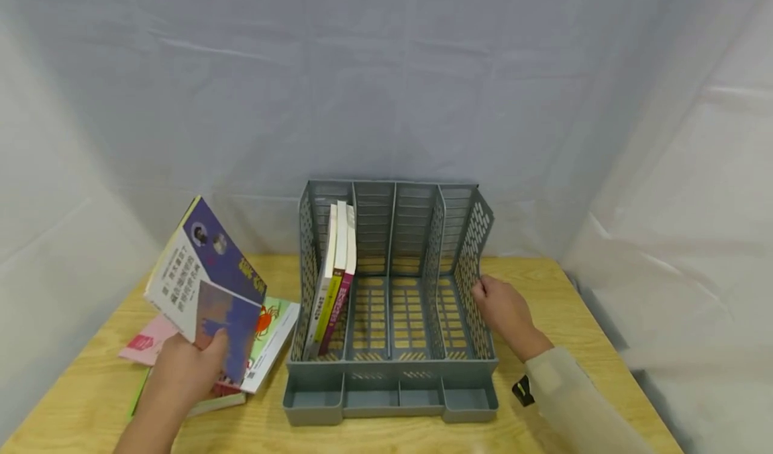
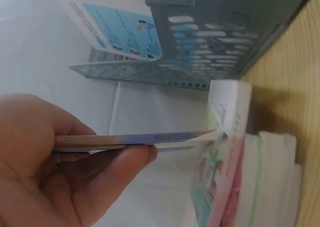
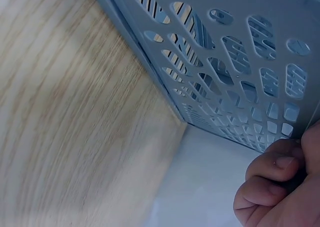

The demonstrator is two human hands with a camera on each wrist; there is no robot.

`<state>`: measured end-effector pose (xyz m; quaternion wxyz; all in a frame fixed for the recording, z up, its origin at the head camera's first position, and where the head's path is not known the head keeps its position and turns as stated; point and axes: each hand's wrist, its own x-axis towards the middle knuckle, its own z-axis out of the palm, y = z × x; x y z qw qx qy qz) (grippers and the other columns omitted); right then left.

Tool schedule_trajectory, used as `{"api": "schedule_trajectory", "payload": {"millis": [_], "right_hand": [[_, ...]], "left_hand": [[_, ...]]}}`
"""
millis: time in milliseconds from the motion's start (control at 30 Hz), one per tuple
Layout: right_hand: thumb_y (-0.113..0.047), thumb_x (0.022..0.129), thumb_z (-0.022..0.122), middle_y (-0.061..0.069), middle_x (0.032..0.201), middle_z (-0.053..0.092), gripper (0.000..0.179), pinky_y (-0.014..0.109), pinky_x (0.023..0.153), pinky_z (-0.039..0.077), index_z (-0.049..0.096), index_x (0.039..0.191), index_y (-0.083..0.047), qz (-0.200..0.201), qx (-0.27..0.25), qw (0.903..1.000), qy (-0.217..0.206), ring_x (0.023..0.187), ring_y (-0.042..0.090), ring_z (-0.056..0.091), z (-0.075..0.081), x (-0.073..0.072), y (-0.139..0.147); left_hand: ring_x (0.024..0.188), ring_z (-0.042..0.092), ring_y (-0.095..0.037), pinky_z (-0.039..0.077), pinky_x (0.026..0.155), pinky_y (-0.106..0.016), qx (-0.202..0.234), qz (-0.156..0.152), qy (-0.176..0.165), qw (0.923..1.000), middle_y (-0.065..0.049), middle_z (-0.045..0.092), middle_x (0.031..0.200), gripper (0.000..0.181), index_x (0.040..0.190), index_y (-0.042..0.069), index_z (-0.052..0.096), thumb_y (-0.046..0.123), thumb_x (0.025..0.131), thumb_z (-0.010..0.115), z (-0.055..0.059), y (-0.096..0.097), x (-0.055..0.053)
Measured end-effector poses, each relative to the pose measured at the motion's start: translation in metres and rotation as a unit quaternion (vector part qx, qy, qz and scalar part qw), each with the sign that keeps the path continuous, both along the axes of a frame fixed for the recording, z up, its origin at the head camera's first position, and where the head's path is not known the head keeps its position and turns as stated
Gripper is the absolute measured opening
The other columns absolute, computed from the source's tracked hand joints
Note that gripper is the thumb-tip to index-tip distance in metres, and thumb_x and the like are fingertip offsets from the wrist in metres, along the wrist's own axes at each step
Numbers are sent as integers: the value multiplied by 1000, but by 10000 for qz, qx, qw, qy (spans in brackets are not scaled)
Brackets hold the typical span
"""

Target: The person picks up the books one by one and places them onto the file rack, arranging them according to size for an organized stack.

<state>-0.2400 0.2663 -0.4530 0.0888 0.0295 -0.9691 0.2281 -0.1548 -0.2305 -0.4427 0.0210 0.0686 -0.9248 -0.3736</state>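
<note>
My left hand (image 1: 188, 367) pinches a thin purple-and-white book (image 1: 226, 293) between thumb and fingers, tilted above a pile of books. In the left wrist view, this book (image 2: 135, 139) appears edge-on. At the centre stands a grey file organizer (image 1: 374, 368) with upright dividers. Several books (image 1: 335, 279) lean together in its leftmost compartment. My right hand (image 1: 504, 310) has curled fingers at the front edge of the organizer's right side wall and grips it there. The right wrist view has those curled fingers (image 3: 272, 169) beside the perforated wall (image 3: 240, 77); their contact is partly hidden.
Left of the organizer lies a pile of books, with a crab-covered book (image 1: 274, 330) and a pink one (image 1: 147, 340) showing. Small open trays (image 1: 389, 412) line the organizer's front. A small black item (image 1: 523, 391) is by the right sleeve. Pale sheeting (image 1: 386, 78) hangs behind the wooden table (image 1: 537, 279).
</note>
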Motion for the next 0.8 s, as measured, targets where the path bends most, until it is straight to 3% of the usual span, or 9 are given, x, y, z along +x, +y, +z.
{"api": "schedule_trajectory", "payload": {"millis": [67,167,233,333,400,467,533,667,800], "right_hand": [[-25,109,37,4,62,42,36,33,56,30,42,76,-13,-5,26,10000,-6,53,18,35,0,-1,0],[-25,109,37,3,62,42,35,33,56,30,42,76,-14,-56,17,10000,-41,53,18,36,0,0,0],[-24,109,37,3,62,42,34,33,56,30,42,76,-14,-79,-41,9999,-63,53,18,36,-1,0,1],[-23,108,36,3,62,42,33,33,57,30,42,77,-14,-85,-149,9998,-71,53,17,35,-2,0,2],[-22,108,36,3,62,41,33,33,57,30,42,77,-14,-75,-193,9998,-57,53,17,35,-3,-1,2],[-22,108,36,3,62,41,33,33,57,30,42,77,-14,-61,-205,9998,-46,53,17,35,-4,-1,2],[-22,108,36,3,62,42,33,33,57,30,42,77,-14,-63,-216,9997,-46,53,17,35,-4,-2,1],[-22,108,36,3,62,42,33,33,57,30,43,77,-14,-84,-249,9996,-86,53,17,34,-4,-2,-1],[-24,108,35,3,62,42,33,33,56,30,43,77,-14,-102,-230,9996,-125,52,17,35,-3,-4,-3]], "left_hand": [[93,70,-42,56,79,-58,84,77,-22,9999,-38,66,113,57,129,-13,56,38,105,47,2,3,1],[92,70,-41,57,77,-56,254,234,297,9990,-37,66,113,56,130,-10,55,39,105,49,5,9,4],[99,69,-44,57,80,-56,459,296,871,9947,-36,65,119,51,136,-8,51,32,105,52,9,15,6],[108,66,-32,56,85,-34,810,427,1794,9795,-24,64,127,50,148,2,44,20,103,58,18,26,10],[112,64,-19,51,90,-21,1124,513,2439,9619,-13,63,129,56,153,8,41,10,100,61,26,34,12],[108,62,-6,45,87,-8,1397,684,2876,9450,-1,64,125,58,152,12,43,6,98,64,35,43,15],[104,62,2,46,87,-8,1626,778,3277,9274,9,65,120,54,147,11,49,2,97,65,44,51,20],[106,66,-4,50,91,-12,2070,427,4154,8847,10,66,119,52,143,3,51,-8,94,63,58,68,29],[106,68,-7,52,92,-16,2433,43,4877,8384,7,69,117,54,138,-5,52,-18,87,63,60,95,39]]}}
